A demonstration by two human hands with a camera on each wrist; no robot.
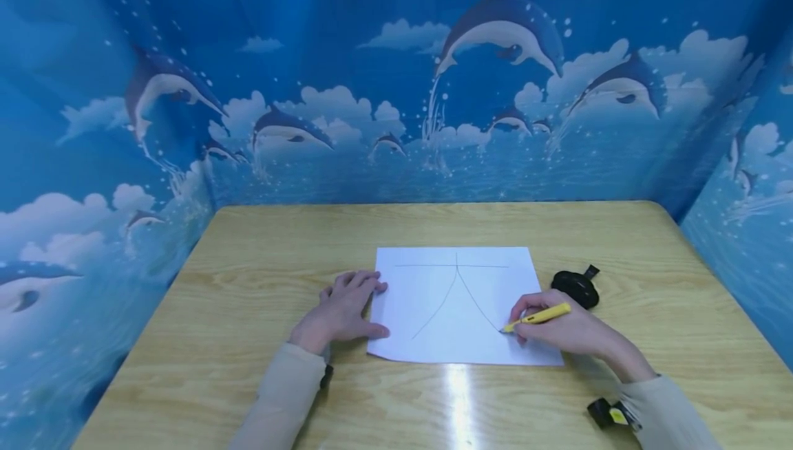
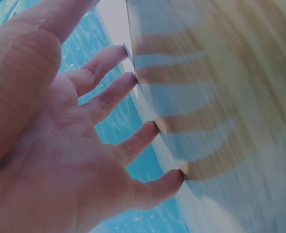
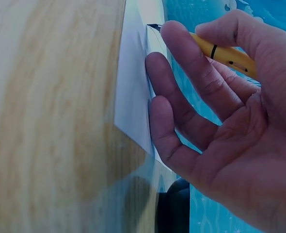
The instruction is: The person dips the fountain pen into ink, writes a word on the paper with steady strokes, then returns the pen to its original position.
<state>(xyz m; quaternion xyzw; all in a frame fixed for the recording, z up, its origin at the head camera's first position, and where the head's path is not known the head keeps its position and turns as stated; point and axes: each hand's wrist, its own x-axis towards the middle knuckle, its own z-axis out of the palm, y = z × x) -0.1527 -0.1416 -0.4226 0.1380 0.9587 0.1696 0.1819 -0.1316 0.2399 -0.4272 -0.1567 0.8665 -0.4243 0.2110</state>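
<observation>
A white sheet of paper [image 1: 434, 312] lies on the table, bearing a thin horizontal line, a short upright stroke and two curves that spread downward from it. My right hand [image 1: 560, 326] pinches a yellow fountain pen [image 1: 548, 314] between thumb and fingers. Its dark nib is at the lower end of the right curve. In the right wrist view, the pen [image 3: 230, 57] slants past the index finger, and the other fingers are bent beside the paper [image 3: 131, 87]. My left hand [image 1: 341, 312] is spread at the sheet's left edge, with thumb and index fingertip on the paper.
A black oval case [image 1: 576, 288] with a small tab stands just beyond my right hand. The wooden table [image 1: 248, 285] reaches back to a blue curtain [image 1: 347, 37] printed with dolphins. Black wrist gear [image 1: 601, 412] hangs by the right sleeve.
</observation>
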